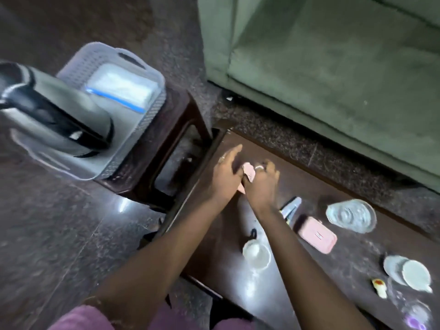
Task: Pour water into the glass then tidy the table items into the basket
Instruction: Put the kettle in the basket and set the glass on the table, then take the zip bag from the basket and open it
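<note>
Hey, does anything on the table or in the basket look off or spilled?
No spill shows. The kettle in the basket looks tilted rather than upright, though blur and the wide lens may exaggerate it. On the table, the right hand grips a crumpled pink scrap.

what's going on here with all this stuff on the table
A person is tidying a dark table. The right hand grips a crumpled pink piece, and the left hand rests against it with fingers straight. The basket on the stool alongside already holds a kettle and a zip bag. A pink case and a white cup are on the table.
</note>
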`<act>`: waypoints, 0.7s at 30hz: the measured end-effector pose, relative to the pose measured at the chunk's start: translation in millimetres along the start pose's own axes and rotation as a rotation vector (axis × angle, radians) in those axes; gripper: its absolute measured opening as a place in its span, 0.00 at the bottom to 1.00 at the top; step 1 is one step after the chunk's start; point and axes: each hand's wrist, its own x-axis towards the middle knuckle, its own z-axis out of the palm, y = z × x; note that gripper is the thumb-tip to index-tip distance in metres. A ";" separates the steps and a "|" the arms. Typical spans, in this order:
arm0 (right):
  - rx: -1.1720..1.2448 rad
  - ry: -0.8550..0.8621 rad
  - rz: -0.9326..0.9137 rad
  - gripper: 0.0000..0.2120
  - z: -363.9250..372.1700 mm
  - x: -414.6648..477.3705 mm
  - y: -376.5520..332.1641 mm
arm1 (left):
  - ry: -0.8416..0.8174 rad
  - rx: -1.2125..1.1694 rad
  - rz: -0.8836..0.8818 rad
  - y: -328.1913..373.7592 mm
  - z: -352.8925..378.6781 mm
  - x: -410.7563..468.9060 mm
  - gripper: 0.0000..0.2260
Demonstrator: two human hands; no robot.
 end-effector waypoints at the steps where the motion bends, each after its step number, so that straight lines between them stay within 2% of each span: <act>1: 0.006 -0.013 -0.052 0.17 3.9 7.1 -22.7 | 0.074 -0.027 0.005 -1.3 -21.2 8.7 0.23; 6: 0.111 -0.032 -0.297 0.13 27.1 44.9 -145.5 | 0.472 -0.214 -0.136 -14.2 -136.5 69.0 0.24; 9: 0.133 -0.019 -0.316 0.11 47.4 71.1 -210.9 | 0.585 -0.259 -0.308 -24.3 -190.4 109.2 0.25; 11: 0.194 -0.045 -0.236 0.10 60.8 90.6 -245.2 | 0.582 -0.240 -0.465 -34.0 -208.1 131.4 0.26; 14: 0.368 -0.123 0.016 0.09 85.2 125.3 -286.5 | 0.570 -0.299 -0.714 -49.0 -223.2 160.3 0.21; 16: 0.463 -0.199 0.127 0.07 102.0 144.9 -299.6 | 0.545 -0.426 -0.765 -53.2 -224.4 170.1 0.21; 18: 0.486 -0.276 0.176 0.04 117.9 161.3 -308.4 | 0.586 -0.501 -0.804 -55.8 -226.2 179.5 0.22; 21: 0.471 -0.387 0.244 0.11 134.2 176.4 -313.0 | 0.628 -0.546 -0.843 -62.1 -228.5 189.9 0.22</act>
